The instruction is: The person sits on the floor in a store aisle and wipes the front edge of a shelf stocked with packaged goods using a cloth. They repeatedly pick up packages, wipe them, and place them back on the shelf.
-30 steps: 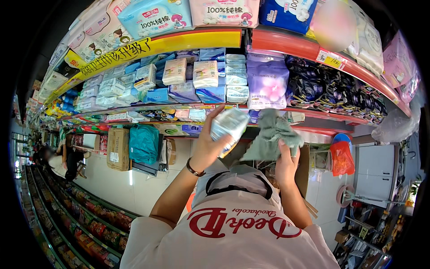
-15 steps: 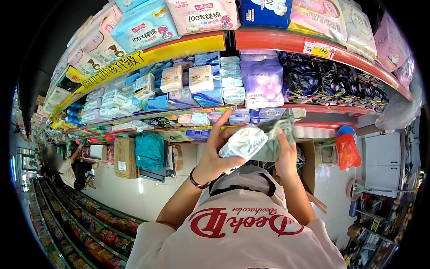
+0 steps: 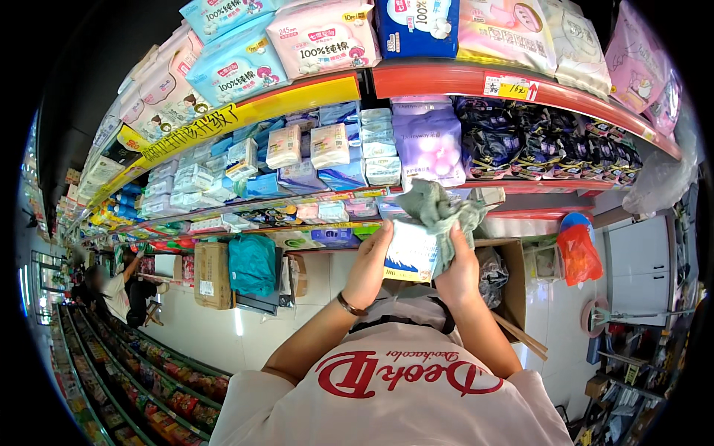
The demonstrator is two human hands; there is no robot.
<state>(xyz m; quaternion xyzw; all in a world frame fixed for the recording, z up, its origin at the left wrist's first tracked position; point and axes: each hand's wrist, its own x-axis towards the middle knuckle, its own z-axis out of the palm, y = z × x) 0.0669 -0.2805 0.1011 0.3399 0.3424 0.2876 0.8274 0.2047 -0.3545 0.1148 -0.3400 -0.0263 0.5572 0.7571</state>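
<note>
Packet [image 3: 411, 254] has turned broad-face to view, left fingers [image 3: 384, 233] clamped on it, right fingers [image 3: 460, 244] gripping grey-green cloth [image 3: 433, 205]

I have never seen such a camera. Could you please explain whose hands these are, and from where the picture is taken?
No machine here: the bare left hand and right hand belong to the person wearing a wide camera on the head. It looks down, and its lens bends straight edges. The left hand holds a small white and blue pack; the right holds a grey-green cloth beside it. In front, shelves carry wrapped packs and a purple bag.
</note>
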